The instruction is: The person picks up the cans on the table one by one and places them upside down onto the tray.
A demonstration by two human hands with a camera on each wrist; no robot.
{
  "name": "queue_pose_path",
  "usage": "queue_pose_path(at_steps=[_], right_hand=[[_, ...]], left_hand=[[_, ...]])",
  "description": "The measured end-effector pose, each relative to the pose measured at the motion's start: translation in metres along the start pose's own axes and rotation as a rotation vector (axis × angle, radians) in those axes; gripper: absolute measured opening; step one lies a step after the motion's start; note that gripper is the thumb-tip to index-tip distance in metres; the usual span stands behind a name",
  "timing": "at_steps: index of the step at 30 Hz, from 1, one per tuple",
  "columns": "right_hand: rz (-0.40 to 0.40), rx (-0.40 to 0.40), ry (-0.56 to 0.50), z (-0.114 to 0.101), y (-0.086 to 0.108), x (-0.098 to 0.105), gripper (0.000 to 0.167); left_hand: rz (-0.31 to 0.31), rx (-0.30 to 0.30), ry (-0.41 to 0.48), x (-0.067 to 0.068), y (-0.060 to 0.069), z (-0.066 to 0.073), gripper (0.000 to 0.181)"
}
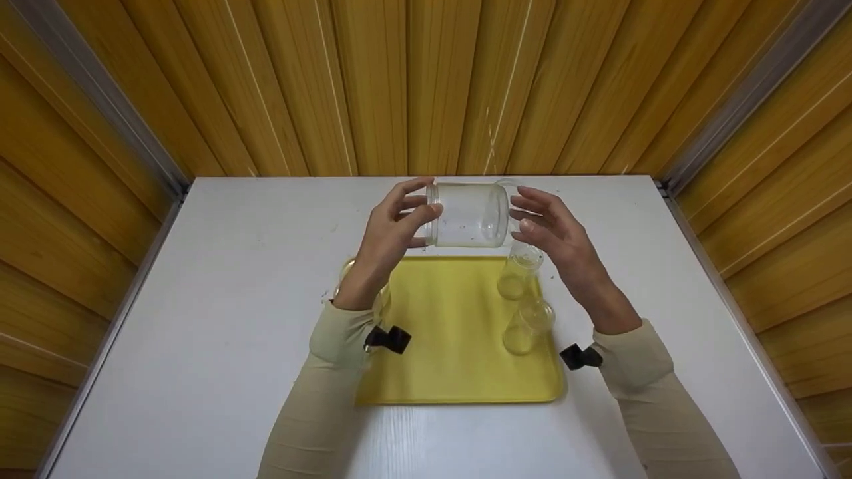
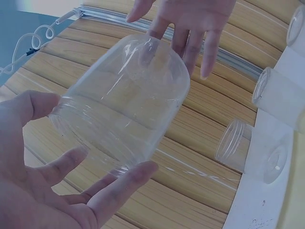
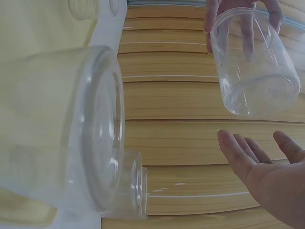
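Observation:
A clear, wide-mouthed jar (image 1: 469,216) is held on its side above the far edge of the tray. My left hand (image 1: 393,219) grips it round the threaded rim, thumb and fingers spread about the mouth, as the left wrist view of the jar (image 2: 128,95) shows. Facing the jar's base is my right hand (image 1: 552,233), its fingers loosely bent and holding nothing. A gap separates the right hand (image 3: 271,176) from the jar (image 3: 259,90) in the right wrist view.
A yellow tray (image 1: 452,332) lies on the white table (image 1: 233,299). Two clear jars, one farther (image 1: 521,271) and one nearer (image 1: 529,326), stand along its right side. Another clear vessel (image 1: 347,267) is partly hidden by the left wrist. Wood-patterned panels (image 1: 439,86) rise behind.

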State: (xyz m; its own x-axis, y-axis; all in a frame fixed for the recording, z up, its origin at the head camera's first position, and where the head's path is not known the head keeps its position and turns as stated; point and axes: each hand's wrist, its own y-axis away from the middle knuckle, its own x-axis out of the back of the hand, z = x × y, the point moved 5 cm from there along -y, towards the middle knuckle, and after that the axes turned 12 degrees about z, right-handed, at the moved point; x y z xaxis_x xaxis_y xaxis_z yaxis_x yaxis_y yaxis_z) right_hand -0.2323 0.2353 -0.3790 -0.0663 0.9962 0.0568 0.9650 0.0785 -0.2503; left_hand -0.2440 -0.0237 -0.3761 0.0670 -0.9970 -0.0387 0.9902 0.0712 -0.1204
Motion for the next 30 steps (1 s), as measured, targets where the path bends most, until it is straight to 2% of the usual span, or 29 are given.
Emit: queue_pose_path(at_steps=[10,30], right_hand=[[-0.052,-0.025,-0.099,-0.001,0.0,-0.018,0.07],[-0.005,-0.002,-0.134,0.0,0.001,-0.029,0.071]], left_hand=[[-0.01,0.003,0.012,0.0,0.003,0.0,0.053],[-0.047,-0.005,0.028,0.0,0.008,0.006,0.055]])
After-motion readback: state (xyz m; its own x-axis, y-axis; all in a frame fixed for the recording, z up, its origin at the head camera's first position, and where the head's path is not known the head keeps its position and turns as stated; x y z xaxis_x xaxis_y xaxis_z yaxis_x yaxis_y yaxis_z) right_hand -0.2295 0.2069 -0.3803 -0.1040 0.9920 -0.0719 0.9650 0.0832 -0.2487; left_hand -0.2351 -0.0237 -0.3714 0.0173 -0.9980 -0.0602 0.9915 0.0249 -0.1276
